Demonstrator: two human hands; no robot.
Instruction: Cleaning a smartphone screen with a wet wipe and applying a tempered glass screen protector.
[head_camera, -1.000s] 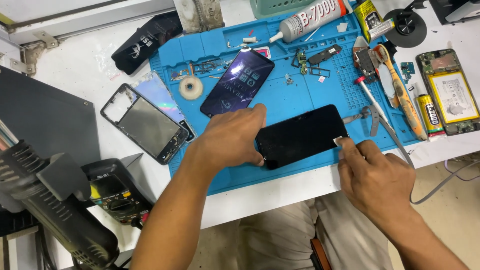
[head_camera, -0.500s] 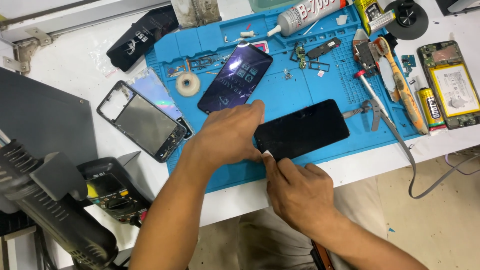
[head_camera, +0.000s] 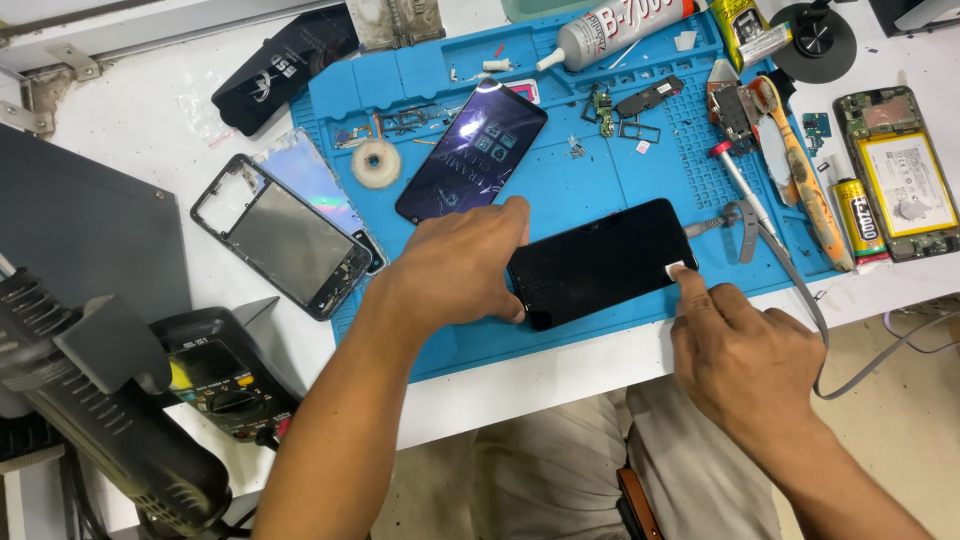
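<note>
On the front part of the blue silicone work mat (head_camera: 600, 190), close to the table edge, lies the black glass phone screen panel (head_camera: 600, 262), flat and face up. Its long axis runs from left to right, with the right end slightly farther from the person than the left end.

The left hand (head_camera: 455, 272) rests at the left end of the panel; its fingers are together and pressed flat, the thumb on the near left corner, so it pins the panel to the mat and does not grip it. The right hand (head_camera: 745, 360) comes from the near right side. Its fingertips are closed on a small white piece (head_camera: 679, 270), maybe a wipe or a tab, which touches the right end of the panel. So the panel stretches away to the left of these fingertips, along its own long axis, and both hands are touching it, one at each end.

Beyond the panel, another dark phone screen with violet reflection (head_camera: 472, 148) lies diagonal on the mat. Left of the mat is an empty black phone frame (head_camera: 282, 238). To the right lie grey metal tweezers (head_camera: 745, 225), and a white glue tube (head_camera: 620, 22) is at the far edge.
</note>
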